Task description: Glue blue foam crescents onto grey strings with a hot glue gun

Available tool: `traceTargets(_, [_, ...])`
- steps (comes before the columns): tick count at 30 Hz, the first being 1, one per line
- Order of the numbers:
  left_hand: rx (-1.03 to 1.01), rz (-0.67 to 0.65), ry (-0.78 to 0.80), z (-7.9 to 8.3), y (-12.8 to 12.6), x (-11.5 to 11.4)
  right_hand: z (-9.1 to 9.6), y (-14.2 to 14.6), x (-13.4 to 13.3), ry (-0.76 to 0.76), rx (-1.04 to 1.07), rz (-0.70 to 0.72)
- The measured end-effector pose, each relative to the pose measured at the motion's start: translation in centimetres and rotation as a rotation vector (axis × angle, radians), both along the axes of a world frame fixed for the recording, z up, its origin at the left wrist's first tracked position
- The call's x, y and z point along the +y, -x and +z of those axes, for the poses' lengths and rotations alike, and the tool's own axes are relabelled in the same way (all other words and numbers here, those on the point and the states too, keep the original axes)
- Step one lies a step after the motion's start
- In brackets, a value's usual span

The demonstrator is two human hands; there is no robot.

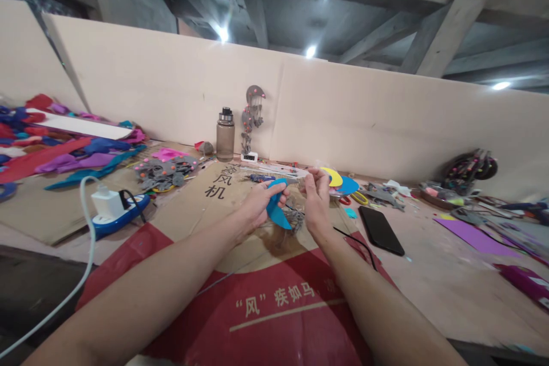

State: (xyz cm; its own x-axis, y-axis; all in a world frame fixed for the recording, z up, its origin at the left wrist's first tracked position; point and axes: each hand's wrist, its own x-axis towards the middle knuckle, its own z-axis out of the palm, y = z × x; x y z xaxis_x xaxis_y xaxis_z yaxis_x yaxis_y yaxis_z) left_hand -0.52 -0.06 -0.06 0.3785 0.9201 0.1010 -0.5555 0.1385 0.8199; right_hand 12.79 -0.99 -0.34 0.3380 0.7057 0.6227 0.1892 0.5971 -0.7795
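In the head view, my left hand point(256, 205) pinches a blue crescent-shaped piece point(278, 213) that looks like felt. Its pointed end hangs down below my fingers. To its right, my right hand point(316, 201) is raised with thumb and fingertips pressed together; what they hold, if anything, is too small to tell. A tangle of small grey pieces point(295, 219) shows between and below my hands, and I cannot tell whether it is attached to the blue piece. Just behind my right hand lie a yellow piece point(333, 177) and a blue oval piece point(347, 186).
Printed cardboard point(184, 309) covers the front of the table. A power strip point(122, 216), grey pieces with pink dots point(165, 171) and coloured scraps point(72, 154) lie left. A bottle point(225, 137) stands behind; a black phone point(381, 231) and purple sheet point(474, 237) lie right.
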Motion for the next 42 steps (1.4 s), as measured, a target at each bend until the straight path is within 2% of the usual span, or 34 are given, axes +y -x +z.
traceTargets(8, [-0.005,-0.009,-0.016,0.3,0.1,-0.1,-0.5,0.2,0.0,0.027,-0.085,0.000])
traceTargets(13, [0.030,0.035,-0.069,0.2,0.0,-0.2,-0.4,-0.1,0.2,-0.012,-0.137,-0.129])
traceTargets(17, [0.084,0.070,-0.187,-0.3,-0.1,-0.2,-0.2,0.0,-0.2,-0.103,-0.275,-0.192])
traceTargets(21, [0.066,0.041,-0.199,-0.5,-0.2,-0.3,0.1,0.3,-0.9,-0.234,-0.426,-0.232])
traceTargets(24, [0.019,0.017,-0.135,-0.2,0.0,-0.2,0.2,0.3,-1.1,-0.242,-0.366,-0.196])
traceTargets(28, [-0.054,-0.001,-0.003,0.1,0.1,0.1,0.2,-0.1,-0.7,-0.145,-0.171,-0.120])
traceTargets(33, [-0.113,-0.024,0.029,-0.1,0.1,0.6,0.0,0.0,-0.2,-0.017,-0.182,-0.044])
traceTargets(37, [-0.115,-0.032,0.037,0.0,0.0,0.5,-0.2,0.1,-0.2,-0.008,-0.159,-0.012])
traceTargets(42, [-0.094,-0.036,0.048,0.4,0.0,0.1,0.0,-0.1,-0.4,-0.025,-0.171,-0.039])
